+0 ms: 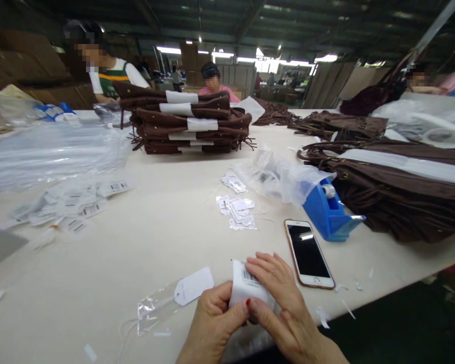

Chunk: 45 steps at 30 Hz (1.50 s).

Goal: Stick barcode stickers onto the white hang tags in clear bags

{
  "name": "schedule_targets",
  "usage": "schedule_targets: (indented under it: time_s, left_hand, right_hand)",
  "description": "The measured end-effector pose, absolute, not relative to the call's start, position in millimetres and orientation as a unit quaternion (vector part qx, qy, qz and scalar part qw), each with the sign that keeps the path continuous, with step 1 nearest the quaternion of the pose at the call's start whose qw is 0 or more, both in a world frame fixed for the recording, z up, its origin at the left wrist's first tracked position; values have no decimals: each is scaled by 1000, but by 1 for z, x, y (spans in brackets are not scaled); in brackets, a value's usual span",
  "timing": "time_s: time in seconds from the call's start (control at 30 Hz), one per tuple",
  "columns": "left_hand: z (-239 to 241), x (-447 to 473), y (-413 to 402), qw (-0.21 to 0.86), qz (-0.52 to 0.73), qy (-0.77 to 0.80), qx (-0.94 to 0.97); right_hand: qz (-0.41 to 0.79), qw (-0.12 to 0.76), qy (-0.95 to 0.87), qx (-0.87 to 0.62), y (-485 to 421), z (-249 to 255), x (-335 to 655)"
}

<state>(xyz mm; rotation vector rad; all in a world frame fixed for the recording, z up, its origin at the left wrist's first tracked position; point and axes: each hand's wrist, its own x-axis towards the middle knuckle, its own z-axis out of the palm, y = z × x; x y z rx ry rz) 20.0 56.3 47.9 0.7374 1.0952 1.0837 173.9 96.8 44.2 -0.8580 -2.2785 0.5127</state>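
Both my hands are near the front edge of the table. A white barcode label (pixel 246 283), curved over on itself, is pinched between the thumb and fingers of my left hand (pixel 218 313). My right hand (pixel 282 303) grips the same label from the other side, its thumb against the lower part and its fingers over the top. What lies beneath the label is mostly hidden by the hands. Left of them lies a white hang tag (pixel 194 286), partly in a small clear plastic sleeve (pixel 155 308) with a thin string. A phone (pixel 310 254) lies to the right.
A blue tape dispenser (pixel 328 212) stands beyond the phone. Stacked brown bags (pixel 193 126) sit farther back, with more brown bags (pixel 409 187) at right. Small tags (pixel 239 210), barcode labels (pixel 74 199) and clear plastic bags (pixel 60 146) are spread about. Several people work behind the table.
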Motion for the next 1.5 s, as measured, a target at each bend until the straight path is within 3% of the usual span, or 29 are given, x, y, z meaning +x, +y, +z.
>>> schedule_targets:
  time_s: [0.3, 0.73, 1.07, 1.17, 1.33, 1.5]
  left_hand:
    - [53, 23, 48, 632, 469, 518, 336]
    - [43, 23, 43, 558, 470, 542, 416]
    - [33, 18, 38, 518, 433, 544, 499]
    - [38, 16, 41, 511, 448, 511, 526]
    - [34, 14, 58, 543, 452, 516, 485]
    - [26, 20, 85, 592, 443, 531, 414]
  right_hand:
    - [372, 337, -797, -336, 86, 43, 163]
    - [361, 371, -782, -347, 84, 41, 156]
    - [452, 347, -720, -397, 84, 39, 157]
    - [481, 379, -658, -438, 91, 35, 161]
    - [425, 515, -640, -380, 111, 25, 174]
    - [240, 534, -754, -297, 123, 30, 184]
